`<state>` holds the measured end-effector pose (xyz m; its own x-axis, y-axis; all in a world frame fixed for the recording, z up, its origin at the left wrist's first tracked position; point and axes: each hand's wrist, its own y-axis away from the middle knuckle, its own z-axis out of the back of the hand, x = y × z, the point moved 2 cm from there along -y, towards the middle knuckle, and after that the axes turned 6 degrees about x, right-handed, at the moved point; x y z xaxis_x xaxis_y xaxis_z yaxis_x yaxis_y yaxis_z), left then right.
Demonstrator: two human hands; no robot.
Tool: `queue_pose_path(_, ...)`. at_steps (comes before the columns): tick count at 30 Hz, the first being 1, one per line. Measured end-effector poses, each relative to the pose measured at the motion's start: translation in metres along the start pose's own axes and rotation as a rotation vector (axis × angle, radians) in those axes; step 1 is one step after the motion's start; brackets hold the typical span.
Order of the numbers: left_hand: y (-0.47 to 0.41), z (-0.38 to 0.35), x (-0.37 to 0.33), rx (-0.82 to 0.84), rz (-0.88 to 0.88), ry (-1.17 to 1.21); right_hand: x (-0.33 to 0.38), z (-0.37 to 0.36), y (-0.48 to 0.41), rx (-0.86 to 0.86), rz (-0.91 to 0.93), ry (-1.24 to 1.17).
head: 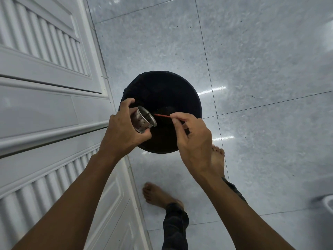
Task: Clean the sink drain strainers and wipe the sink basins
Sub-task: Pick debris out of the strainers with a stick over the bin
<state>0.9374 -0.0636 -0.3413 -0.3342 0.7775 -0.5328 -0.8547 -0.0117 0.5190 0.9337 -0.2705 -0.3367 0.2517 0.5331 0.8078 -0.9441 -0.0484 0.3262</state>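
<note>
Left hand (pixel 124 129) clasping one perforated steel strainer (pixel 143 120) on its side, right hand (pixel 193 139) pinching one thin red stick (pixel 162 115) pointed at strainer's mouth, both above one black bin (pixel 189 101), two bare feet on grey tile floor (pixel 261 69), white louvred door (pixel 45 69) at left.

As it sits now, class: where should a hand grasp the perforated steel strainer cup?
Wrap the grip around the perforated steel strainer cup's round side wall from its closed base, as the left hand does; the flared open mouth stays clear, facing the thin red stick.

My one head-worn camera looks steeply down, close over my hands, onto the glossy grey tiled floor (pixel 252 69).
</note>
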Motion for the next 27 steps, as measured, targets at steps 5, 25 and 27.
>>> queue_pose_path(5, -0.001, -0.003, -0.001, -0.002, -0.012, 0.008, 0.003, -0.014, 0.007, 0.130, 0.016, 0.017)
queue_pose_path(25, 0.008, -0.016, 0.013, -0.052, 0.052, 0.063, 0.006, -0.024, -0.002, 0.193, 0.034, 0.023)
queue_pose_path(27, 0.009, -0.020, 0.013, -0.052, 0.053, 0.059, 0.007, -0.026, -0.003, 0.156, 0.006, 0.072)
